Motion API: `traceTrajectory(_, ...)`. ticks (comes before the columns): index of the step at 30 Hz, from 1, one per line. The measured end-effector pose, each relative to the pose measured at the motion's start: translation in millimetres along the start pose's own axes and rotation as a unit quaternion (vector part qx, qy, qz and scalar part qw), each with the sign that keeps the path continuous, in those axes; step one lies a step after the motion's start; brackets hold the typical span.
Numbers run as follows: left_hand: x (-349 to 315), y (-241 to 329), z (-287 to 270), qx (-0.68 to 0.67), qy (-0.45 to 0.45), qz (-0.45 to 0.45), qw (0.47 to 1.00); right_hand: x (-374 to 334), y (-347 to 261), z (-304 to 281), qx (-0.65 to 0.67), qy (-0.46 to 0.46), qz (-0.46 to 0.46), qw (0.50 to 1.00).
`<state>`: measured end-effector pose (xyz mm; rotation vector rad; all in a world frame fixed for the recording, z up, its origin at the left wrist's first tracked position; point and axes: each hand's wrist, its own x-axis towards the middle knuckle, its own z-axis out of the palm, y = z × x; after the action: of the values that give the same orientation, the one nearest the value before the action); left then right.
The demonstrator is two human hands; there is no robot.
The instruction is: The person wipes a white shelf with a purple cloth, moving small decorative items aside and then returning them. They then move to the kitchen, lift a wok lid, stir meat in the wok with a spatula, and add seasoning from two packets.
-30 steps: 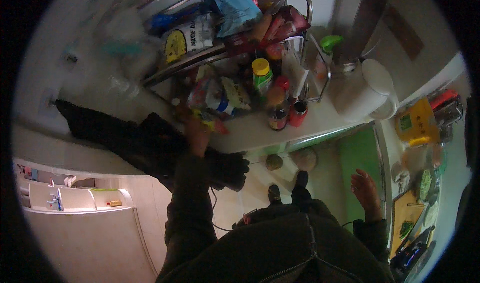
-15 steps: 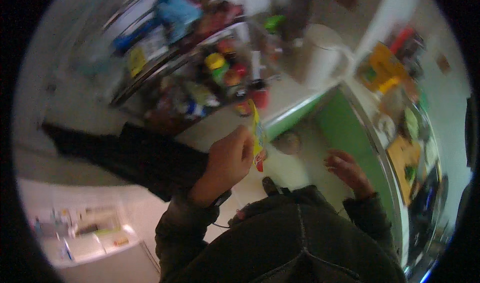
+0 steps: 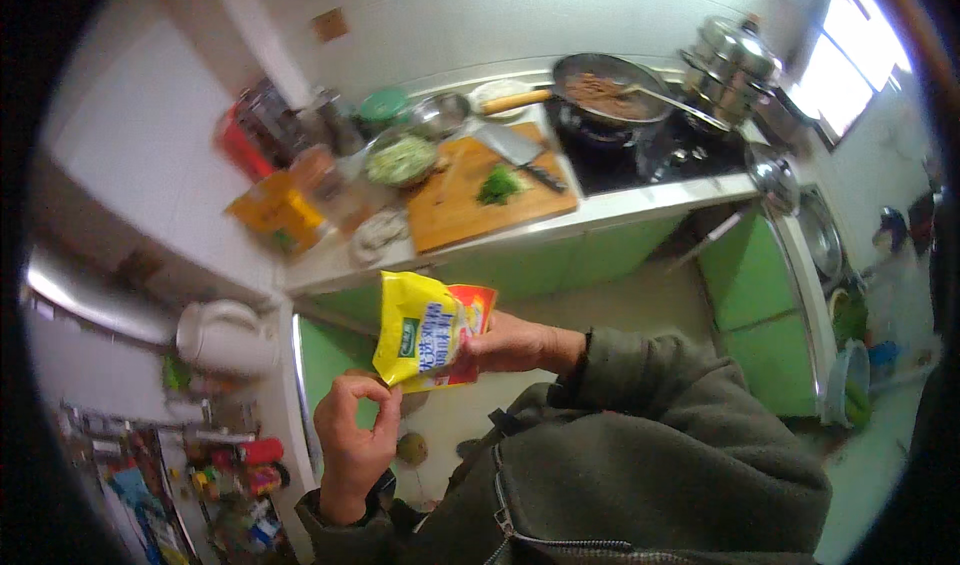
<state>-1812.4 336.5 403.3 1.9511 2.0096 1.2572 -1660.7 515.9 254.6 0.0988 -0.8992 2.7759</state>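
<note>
A yellow and red seasoning packet point(image 3: 408, 310) is held in front of my body, its printed side facing up. My right hand point(image 3: 522, 344) grips the red end, fingers wrapped round its right side. At the lower left corner of the packet, my left hand point(image 3: 356, 440) is closed in a pinch, thumb and forefinger at the edge. Whether the packet is torn there I cannot make out. Beyond it on the counter lies a wooden cutting board point(image 3: 450, 227) with chopped greens point(image 3: 498, 186) and a cleaver point(image 3: 510, 145).
On the stove, a wok point(image 3: 655, 110) holds brown minced food and a metal utensil; a steel steamer pot point(image 3: 735, 60) stands beside it. Left of the board are a bowl of shredded vegetable point(image 3: 400, 160) and an orange bag point(image 3: 275, 215). A white kettle point(image 3: 225, 340) stands at left.
My view has swung right, from the shelves to the counter and stove. The packet was in my left hand alone; my right hand, empty before, now holds it too.
</note>
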Motion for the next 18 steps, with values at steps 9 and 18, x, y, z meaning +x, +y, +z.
traceTrajectory(9, 113, 46, 150, -0.096, -0.096, -0.005, 0.991, -186, -189, -60, -0.139, 0.26, -0.196, 0.935)
traceTrajectory(18, 175, -11, 218, -0.119, -0.066, -0.096, 0.986, -263, -366, -128, -0.305, 0.431, -0.449, 0.721)
